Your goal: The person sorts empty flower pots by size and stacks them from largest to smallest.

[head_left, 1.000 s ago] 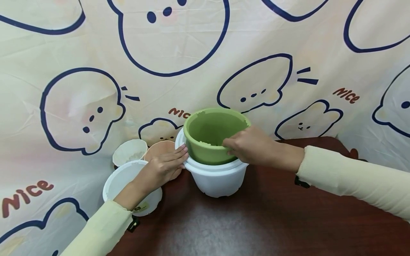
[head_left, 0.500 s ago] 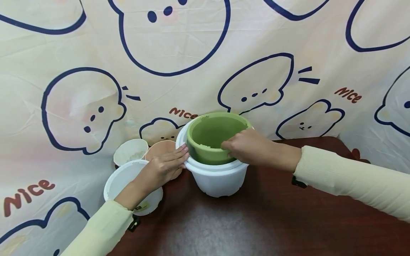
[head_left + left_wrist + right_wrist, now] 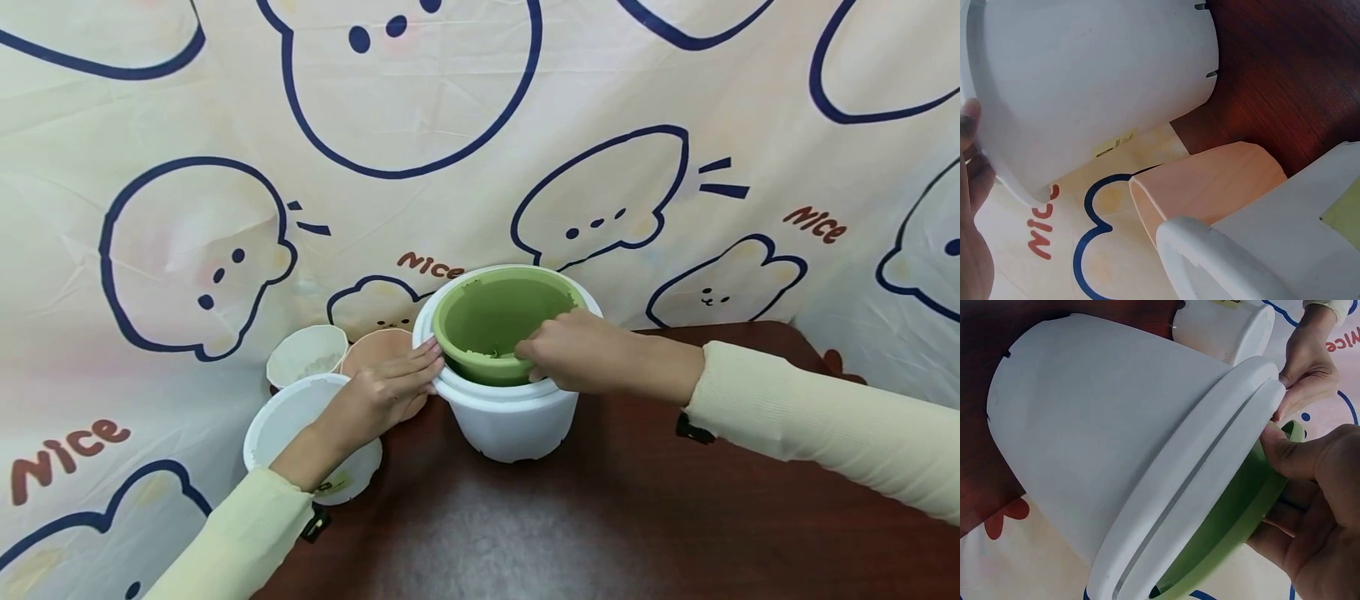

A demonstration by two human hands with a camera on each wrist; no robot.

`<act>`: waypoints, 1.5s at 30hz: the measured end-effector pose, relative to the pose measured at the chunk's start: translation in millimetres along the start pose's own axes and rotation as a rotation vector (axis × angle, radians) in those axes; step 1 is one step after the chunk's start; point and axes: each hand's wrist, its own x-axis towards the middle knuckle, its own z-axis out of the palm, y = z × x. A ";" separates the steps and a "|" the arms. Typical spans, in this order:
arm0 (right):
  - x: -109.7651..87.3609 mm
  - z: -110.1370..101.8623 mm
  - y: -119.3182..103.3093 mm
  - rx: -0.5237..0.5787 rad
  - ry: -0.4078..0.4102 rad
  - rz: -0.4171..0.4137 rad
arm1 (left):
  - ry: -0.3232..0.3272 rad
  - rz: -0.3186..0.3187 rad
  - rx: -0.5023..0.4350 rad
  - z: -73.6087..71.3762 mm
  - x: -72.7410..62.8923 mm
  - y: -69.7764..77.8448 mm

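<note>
In the head view a green flowerpot (image 3: pixel 495 312) sits low inside a white flowerpot (image 3: pixel 513 427), its far rim a little below the white one. Two white rims lie against each other in the right wrist view, so a second white flowerpot (image 3: pixel 1222 469) is nested in the outer one. My right hand (image 3: pixel 573 350) grips the near right rim of the green pot, fingers inside it. On the left side, my left hand (image 3: pixel 378 393) holds the white rim between thumb and fingers. Most of the green pot's outer wall is hidden by the white pots.
Left of the stack are a white pot with a yellow label (image 3: pixel 348 467), a peach-coloured pot (image 3: pixel 378 348) and a small whitish pot (image 3: pixel 303 354). They stand on a dark reddish-brown table (image 3: pixel 600 517). A cartoon-printed cloth (image 3: pixel 420 217) hangs close behind.
The green pot has gone down deeper into the white pots, and its far side has dropped. My right hand stays on its rim. The left hand has hardly moved.
</note>
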 end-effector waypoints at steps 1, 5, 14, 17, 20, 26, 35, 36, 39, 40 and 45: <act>-0.3 0.3 0.3 -0.001 0.000 0.000 | 0.004 0.001 -0.002 0.1 0.1 0.0; -2.3 1.1 0.5 0.009 -0.013 -0.002 | 0.013 0.001 -0.011 0.9 -0.2 0.1; -2.2 7.4 2.2 0.078 -0.086 0.007 | -0.007 -0.081 -0.032 0.6 -5.0 1.2; -0.8 9.8 2.1 0.086 -0.082 0.000 | -0.006 -0.080 -0.024 0.7 -5.6 0.8; 0.5 11.7 0.6 0.079 -0.077 -0.006 | -0.007 -0.085 -0.029 0.7 -5.5 1.3; 2.2 13.3 -4.1 0.057 -0.070 -0.011 | -0.027 -0.116 -0.036 -0.9 -4.7 4.3; 5.9 9.4 -1.8 0.102 -0.159 0.001 | -0.022 -0.102 -0.041 -0.9 -2.9 3.3; 6.9 8.1 -0.9 0.120 -0.177 0.007 | -0.022 -0.099 -0.041 -0.9 -2.5 3.2; 10.2 3.4 0.6 0.173 -0.213 0.021 | -0.028 -0.101 -0.044 -1.3 -1.9 3.3; 11.2 1.7 0.5 0.191 -0.216 0.027 | -0.029 -0.102 -0.045 -1.4 -1.7 3.4; 14.9 -2.0 -1.1 0.235 -0.210 0.035 | -0.029 -0.099 -0.041 -2.0 -2.0 3.1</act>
